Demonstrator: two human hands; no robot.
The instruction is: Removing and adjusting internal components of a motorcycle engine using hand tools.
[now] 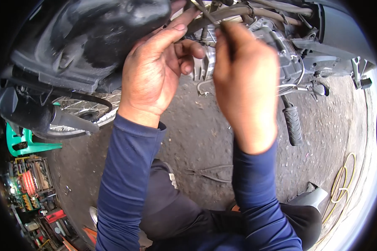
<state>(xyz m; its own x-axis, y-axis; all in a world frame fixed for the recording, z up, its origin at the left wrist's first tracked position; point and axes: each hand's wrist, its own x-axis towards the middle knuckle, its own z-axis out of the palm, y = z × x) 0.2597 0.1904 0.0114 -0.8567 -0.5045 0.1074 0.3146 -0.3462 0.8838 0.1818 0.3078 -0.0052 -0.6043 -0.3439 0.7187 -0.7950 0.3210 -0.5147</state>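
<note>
A motorbike's grey engine (276, 46) fills the top of the head view, under dark bodywork (88, 37). My left hand (155, 71) reaches up beside the engine's finned cylinder (205, 67), fingers curled and pinching near a cable; what it holds is too small to tell. My right hand (245, 83) is closed around a thin dark tool shaft (209, 14) that points up into the engine area. Both arms wear dark blue sleeves. The tool's tip is hidden among hoses (255, 10).
A black footpeg (292, 123) sticks down at the right. A spoked front wheel (83, 108) and fork are at left. Pliers (209, 171) lie on the rough ground. A yellow hose (343, 184) coils at right; a green stool (27, 142) and toolboxes (31, 180) sit at left.
</note>
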